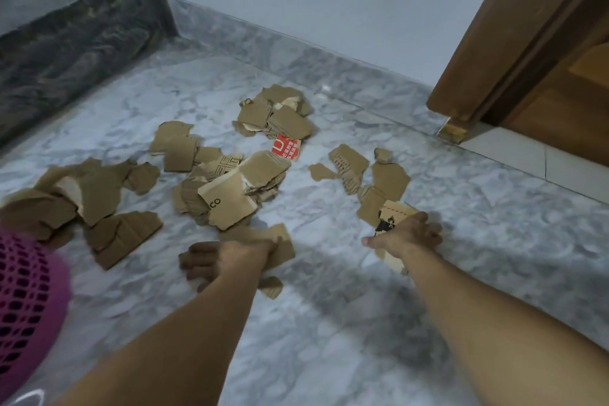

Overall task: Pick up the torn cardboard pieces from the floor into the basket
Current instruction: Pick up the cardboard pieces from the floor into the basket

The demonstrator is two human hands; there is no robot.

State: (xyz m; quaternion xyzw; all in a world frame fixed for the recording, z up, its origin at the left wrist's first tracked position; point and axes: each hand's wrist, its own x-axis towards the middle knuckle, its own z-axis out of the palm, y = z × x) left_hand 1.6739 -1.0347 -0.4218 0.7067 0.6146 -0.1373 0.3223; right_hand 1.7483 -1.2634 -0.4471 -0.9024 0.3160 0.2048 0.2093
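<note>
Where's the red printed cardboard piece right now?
In the head view, the red printed piece lies on the floor near the centre, just below the far cardboard pile and above the big piece marked CO.

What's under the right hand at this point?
The right hand rests on a cardboard piece with a black print, which lies on the marble floor. The part of the piece beneath the palm is covered, so nothing there can be checked.

Torn cardboard pcs (230, 198) across floor, pink basket (29, 300) left
</note>
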